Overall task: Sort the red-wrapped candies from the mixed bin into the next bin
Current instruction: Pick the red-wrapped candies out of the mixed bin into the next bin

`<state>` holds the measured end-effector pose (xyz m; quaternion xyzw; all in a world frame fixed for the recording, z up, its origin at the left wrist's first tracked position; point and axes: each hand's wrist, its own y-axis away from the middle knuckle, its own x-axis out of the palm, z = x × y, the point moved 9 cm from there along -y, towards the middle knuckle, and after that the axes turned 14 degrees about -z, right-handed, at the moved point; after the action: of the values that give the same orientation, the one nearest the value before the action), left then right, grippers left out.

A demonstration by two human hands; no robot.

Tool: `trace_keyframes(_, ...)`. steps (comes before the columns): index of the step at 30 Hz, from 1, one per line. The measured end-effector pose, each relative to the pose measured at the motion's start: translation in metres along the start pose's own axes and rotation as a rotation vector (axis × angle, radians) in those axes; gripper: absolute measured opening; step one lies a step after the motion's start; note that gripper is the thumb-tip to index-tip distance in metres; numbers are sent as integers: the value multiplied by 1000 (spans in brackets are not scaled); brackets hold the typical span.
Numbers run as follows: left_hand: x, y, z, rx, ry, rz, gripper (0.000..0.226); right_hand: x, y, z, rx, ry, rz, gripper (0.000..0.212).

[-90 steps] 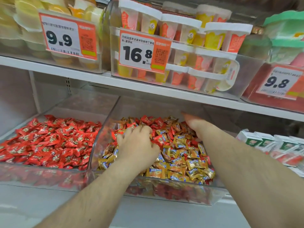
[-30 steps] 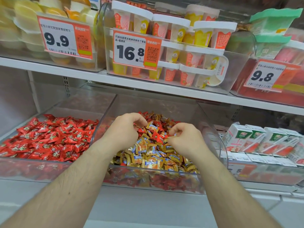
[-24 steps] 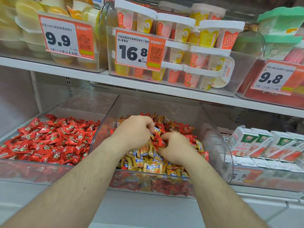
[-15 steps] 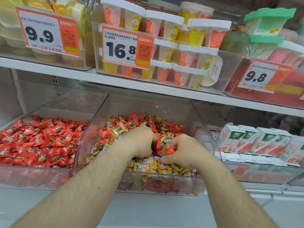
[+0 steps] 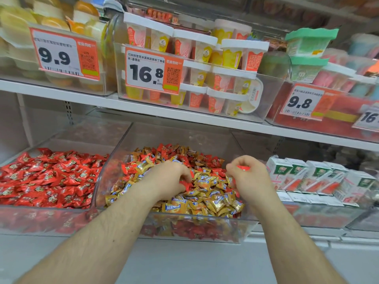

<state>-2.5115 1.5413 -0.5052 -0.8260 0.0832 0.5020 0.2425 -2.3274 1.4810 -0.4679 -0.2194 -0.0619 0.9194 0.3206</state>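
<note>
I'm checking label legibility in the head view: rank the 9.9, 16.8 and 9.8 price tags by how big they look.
1. 9.9 price tag and 16.8 price tag: they look about alike, so I won't rank them.
2. 9.8 price tag: looks smallest, though it sits out at the wide-angle edge, which may shrink it.

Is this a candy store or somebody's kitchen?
Most likely a shop's snack aisle. Price tags hang on the shelf bins, pudding cups are stacked above, and clear bins hold loose red-wrapped candies for sale.
</note>
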Motion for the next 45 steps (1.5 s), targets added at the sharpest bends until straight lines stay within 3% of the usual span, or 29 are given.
trace_keyframes(4, -49, 4, 23, -171, 190, -168, 24, 24, -1, 15, -169, 114, 82, 20)
trace_keyframes(9, -59, 6, 54, -358, 153, -131, 31, 78, 3, 17, -291, 427, 270, 32)
trace_keyframes(13, -56, 2, 51, -294, -39, -181, 27, 117, 7, 7, -330, 630, 416, 53)
trace_keyframes(16, -57, -4, 47, -225, -46, -238, 26, 134, 8, 2, -378, 725, 481, 66)
trace_keyframes(19, -46, -8, 33, -132, -22, -151, 16, 137, 7, -1, -383, 709, 499, 68)
trace_keyframes(21, -37, -9, 23, -79, -40, -85, 12, 131, 4, -1, -391, 678, 480, 59)
trace_keyframes(23, -27, -11, 15, -25, -76, -29, 23, 114, -5, 4, -365, 580, 384, 49)
trace_keyframes(28, 4, -18, -3, 19, -167, 32, 32, 57, -17, 10, -75, 41, 118, 55)
trace_keyframes(32, 11, -23, -6, -26, -194, -38, 13, 36, -2, -6, 146, -163, 97, 34)
trace_keyframes(37, 16, -25, 6, -88, -267, -77, 12, 22, 15, -19, 383, -381, 140, 23)
trace_keyframes(41, 28, -23, 9, -84, -300, 23, 14, 16, 19, -17, 434, -456, 107, 22)
trace_keyframes(45, 30, -25, 11, -119, -282, 3, 11, 18, 21, -17, 465, -483, 99, 21)
